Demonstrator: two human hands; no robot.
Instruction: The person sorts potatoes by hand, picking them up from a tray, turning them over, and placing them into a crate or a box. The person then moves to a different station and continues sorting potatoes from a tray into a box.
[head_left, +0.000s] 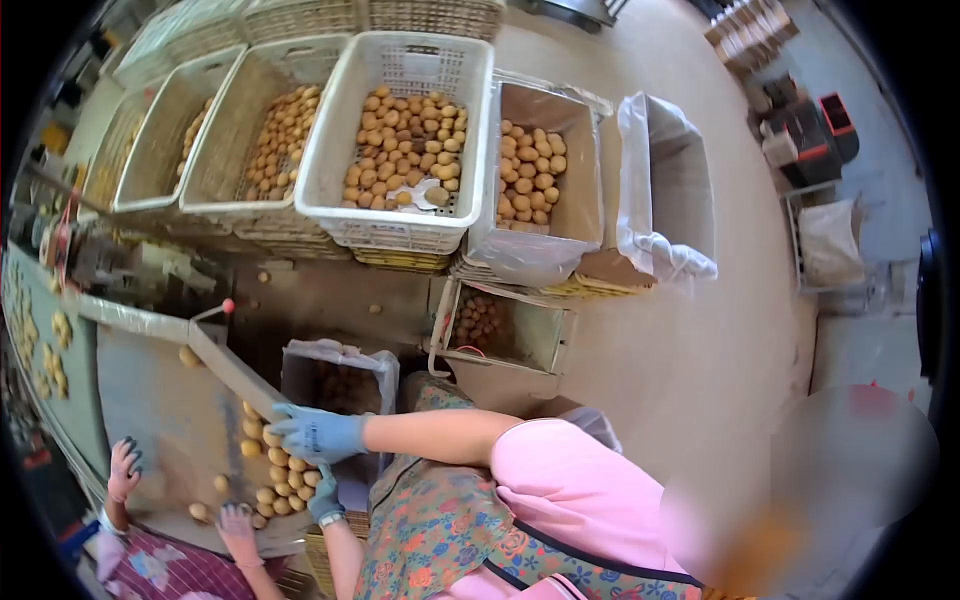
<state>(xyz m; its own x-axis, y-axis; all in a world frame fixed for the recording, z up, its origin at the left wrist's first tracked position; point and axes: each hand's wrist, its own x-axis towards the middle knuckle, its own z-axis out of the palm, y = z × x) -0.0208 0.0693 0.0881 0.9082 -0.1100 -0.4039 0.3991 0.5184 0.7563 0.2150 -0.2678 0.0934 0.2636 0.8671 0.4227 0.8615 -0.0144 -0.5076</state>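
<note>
My right hand [320, 432], in a blue glove, is beside the raised metal edge of the sorting table [150, 390], fingers stretched over the round, potato-like produce [288, 478]. It is open, with nothing seen held. Just below it in the view is my left hand [326, 497], also blue-gloved, at the right side of the pile. Its fingers are partly hidden against the produce, and their closure is unclear. Pieces lie between my hands and a co-worker's gloved hand [238, 532]. The co-worker's other hand [123, 470] is raised at the table's left side.
A lined bin [385, 375] stands beside the table near my right forearm. Beyond are a white crate [480, 130] and lined boxes [597, 190], several holding produce. A smaller open container [553, 345] is on the floor. A red-knobbed lever [228, 306] rises at the table edge.
</note>
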